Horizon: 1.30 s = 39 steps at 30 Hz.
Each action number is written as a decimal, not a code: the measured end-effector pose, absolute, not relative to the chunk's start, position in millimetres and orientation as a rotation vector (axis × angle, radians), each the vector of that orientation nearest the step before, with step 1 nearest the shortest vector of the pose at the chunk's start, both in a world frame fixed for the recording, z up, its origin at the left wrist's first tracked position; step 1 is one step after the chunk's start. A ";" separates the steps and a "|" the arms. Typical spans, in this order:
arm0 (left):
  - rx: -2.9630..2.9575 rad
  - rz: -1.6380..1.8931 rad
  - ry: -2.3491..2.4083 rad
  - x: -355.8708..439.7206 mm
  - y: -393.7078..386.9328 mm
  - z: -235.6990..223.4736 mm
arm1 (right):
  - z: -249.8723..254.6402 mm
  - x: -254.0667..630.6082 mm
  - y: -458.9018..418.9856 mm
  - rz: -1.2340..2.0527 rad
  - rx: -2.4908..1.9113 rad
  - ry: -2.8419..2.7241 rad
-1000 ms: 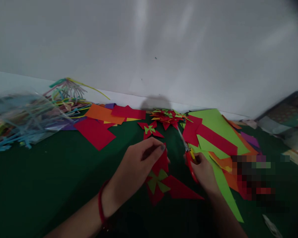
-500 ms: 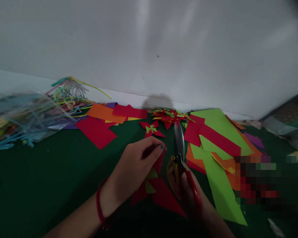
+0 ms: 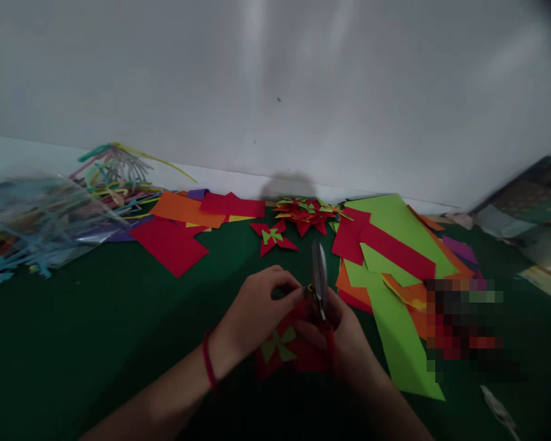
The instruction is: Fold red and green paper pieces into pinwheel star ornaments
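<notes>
My left hand (image 3: 264, 306) pinches the upper tip of a red paper pinwheel shape (image 3: 270, 362), which has a smaller green pinwheel piece (image 3: 279, 345) lying at its middle. In my right hand (image 3: 346, 331) is a pair of scissors (image 3: 320, 275), blades upward and looking nearly closed, with a red handle on the right side. The right fingers reach in beside the paper, close to the left fingertips. Part of the red shape is hidden behind both hands. Farther off lie one similar red-and-green pinwheel (image 3: 272, 236) and a heap of several more (image 3: 305, 213).
To the right are green paper sheets (image 3: 395, 337) with red strips (image 3: 397, 250) and orange pieces. Red paper (image 3: 169, 245) and orange paper (image 3: 183, 211) lie at left, beside a clear bag (image 3: 85, 226) of pipe cleaners. A white wall (image 3: 188, 92) stands behind the green table (image 3: 119, 331).
My right hand has drawn in toward the left one, bringing the scissors closer to the paper. The red shape has turned, and its green middle shows more fully.
</notes>
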<state>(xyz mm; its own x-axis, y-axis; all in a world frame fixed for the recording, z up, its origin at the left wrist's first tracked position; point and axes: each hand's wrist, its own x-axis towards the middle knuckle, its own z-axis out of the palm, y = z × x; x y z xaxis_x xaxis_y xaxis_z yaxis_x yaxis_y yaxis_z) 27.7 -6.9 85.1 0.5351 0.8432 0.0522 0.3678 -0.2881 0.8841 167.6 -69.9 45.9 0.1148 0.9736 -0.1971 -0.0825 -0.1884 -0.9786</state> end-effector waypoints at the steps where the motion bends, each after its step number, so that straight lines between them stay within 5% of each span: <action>1: 1.852 0.644 0.969 27.5 -5.5 83.3 | 45.6 167.8 -69.4 1.288 -1.363 -0.987; 7: 1.829 0.665 0.997 23.5 2.8 82.1 | 43.5 178.3 -64.8 1.257 -1.456 -1.057; 17: 1.690 0.903 1.165 2.3 20.8 87.6 | 22.5 248.2 -48.8 0.287 -2.419 -1.382; 29: 1.598 0.922 1.146 2.7 21.1 92.9 | 5.3 252.7 -46.8 0.456 -2.409 -1.464; 39: 1.595 0.847 1.161 -0.9 23.8 92.3 | 6.0 250.9 -48.4 0.257 -2.357 -1.653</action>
